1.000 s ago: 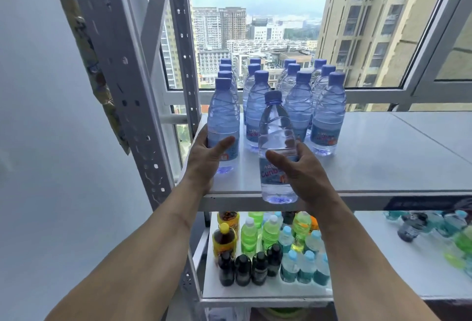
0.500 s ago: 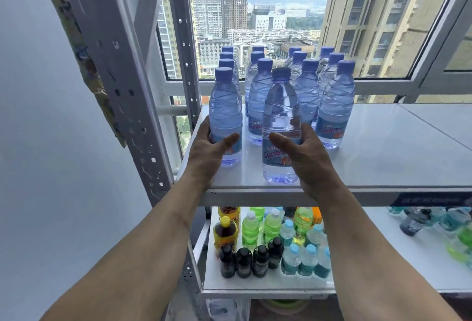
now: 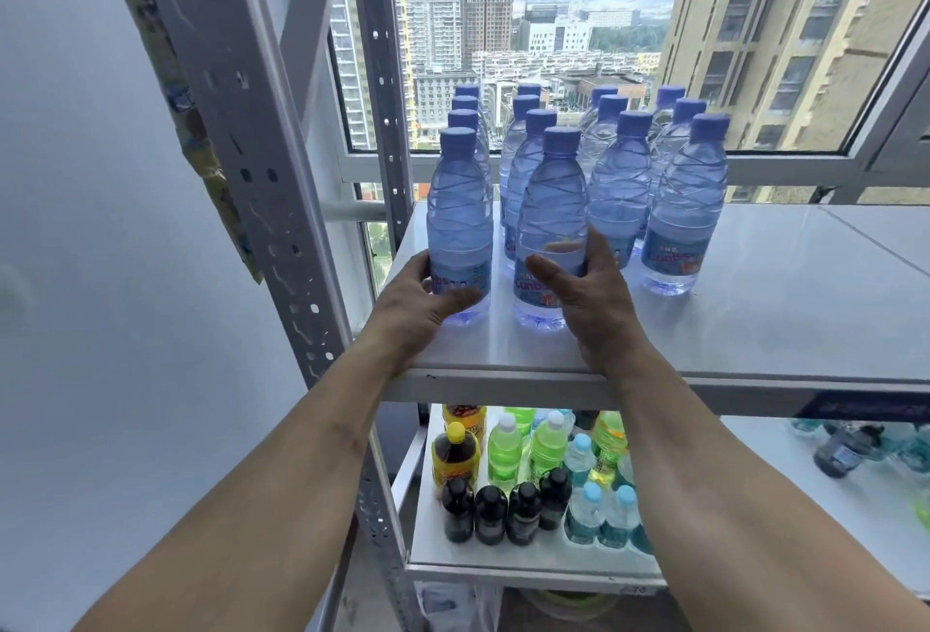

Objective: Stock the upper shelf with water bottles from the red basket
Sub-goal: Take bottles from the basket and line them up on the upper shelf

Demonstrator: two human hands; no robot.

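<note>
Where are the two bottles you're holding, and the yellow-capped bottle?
Left-hand bottle (image 3: 459, 208), head view: ribbed body.
Right-hand bottle (image 3: 551, 208), head view: ribbed body.
Yellow-capped bottle (image 3: 455, 432), head view: cap.

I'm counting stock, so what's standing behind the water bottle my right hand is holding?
Behind the water bottle in the right hand, more blue-capped bottles line up toward the window. Only their caps and shoulders show; their lower bodies are covered.

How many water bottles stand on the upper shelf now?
14 blue-capped clear plastic water bottles: four in the left column, four beside it, three in each right column; others may be hidden.
</note>
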